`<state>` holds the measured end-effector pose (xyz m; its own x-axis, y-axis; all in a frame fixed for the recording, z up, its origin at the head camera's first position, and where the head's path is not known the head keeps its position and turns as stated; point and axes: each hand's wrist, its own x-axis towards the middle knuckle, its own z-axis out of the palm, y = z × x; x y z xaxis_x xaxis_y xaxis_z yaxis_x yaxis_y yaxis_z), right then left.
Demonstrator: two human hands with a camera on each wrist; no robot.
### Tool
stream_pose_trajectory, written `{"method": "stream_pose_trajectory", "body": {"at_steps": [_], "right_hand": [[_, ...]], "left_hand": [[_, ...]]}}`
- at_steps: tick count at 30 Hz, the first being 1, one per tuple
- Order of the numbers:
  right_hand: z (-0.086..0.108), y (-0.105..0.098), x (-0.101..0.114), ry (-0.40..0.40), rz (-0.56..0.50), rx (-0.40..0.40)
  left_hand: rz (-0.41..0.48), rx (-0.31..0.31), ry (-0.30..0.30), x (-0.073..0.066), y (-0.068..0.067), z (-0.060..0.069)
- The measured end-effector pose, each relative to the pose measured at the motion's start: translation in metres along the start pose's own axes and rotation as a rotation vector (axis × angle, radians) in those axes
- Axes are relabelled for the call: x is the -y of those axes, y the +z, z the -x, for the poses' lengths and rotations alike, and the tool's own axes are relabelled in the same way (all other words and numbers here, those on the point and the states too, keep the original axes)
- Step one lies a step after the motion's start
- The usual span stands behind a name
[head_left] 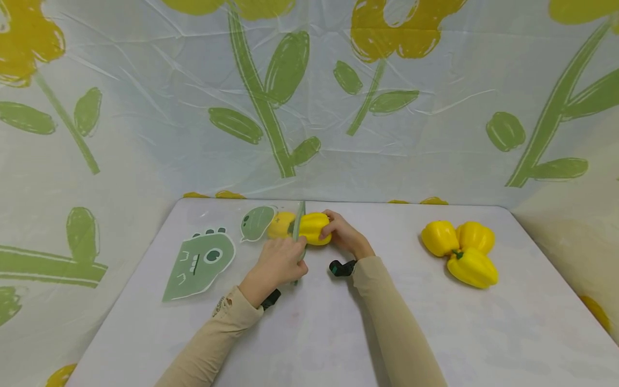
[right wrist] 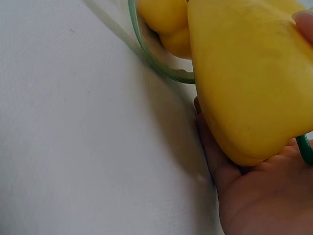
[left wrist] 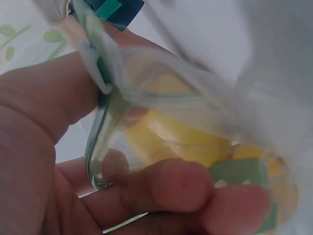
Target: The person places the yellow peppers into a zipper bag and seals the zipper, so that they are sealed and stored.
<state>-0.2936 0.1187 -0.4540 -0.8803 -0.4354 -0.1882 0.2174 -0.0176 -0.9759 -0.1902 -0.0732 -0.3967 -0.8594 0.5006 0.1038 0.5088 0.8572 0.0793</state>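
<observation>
My left hand (head_left: 279, 260) pinches the green-edged mouth of a clear plastic bag (head_left: 258, 223) with a green cartoon print. In the left wrist view the bag's rim (left wrist: 94, 147) runs between thumb and fingers, and its mouth gapes. Inside the bag lies one yellow bell pepper (head_left: 279, 226). My right hand (head_left: 344, 235) grips a second yellow bell pepper (head_left: 314, 228) right at the bag's mouth. The right wrist view shows that held pepper (right wrist: 249, 78) close up, with the green rim (right wrist: 156, 63) just beyond it. Part of the rim is hidden behind the pepper.
To the left, a flat bag (head_left: 203, 266) with a green one-eyed cartoon print lies on the white table (head_left: 333, 333). Three yellow bell peppers (head_left: 473, 267) sit grouped at the right. A flower-print cloth (head_left: 425, 145) hangs behind the table and at both sides.
</observation>
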Motion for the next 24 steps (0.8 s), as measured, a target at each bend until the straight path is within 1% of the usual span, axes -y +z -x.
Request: {"method": "stream_pose_trajectory", "body": {"at_steps": [11, 19, 24], "right_hand": [[-0.005, 0.007, 0.003, 0.020, -0.002, -0.039], [-0.007, 0.015, 0.007, 0.042, 0.014, -0.106], [-0.004, 0.017, 0.006, 0.020, 0.027, -0.126]], "left_hand": [[-0.017, -0.046, 0.030, 0.001, 0.000, 0.001], [-0.023, -0.069, 0.040, 0.002, -0.001, 0.002], [-0.023, -0.076, 0.037, 0.003, -0.002, 0.002]]}}
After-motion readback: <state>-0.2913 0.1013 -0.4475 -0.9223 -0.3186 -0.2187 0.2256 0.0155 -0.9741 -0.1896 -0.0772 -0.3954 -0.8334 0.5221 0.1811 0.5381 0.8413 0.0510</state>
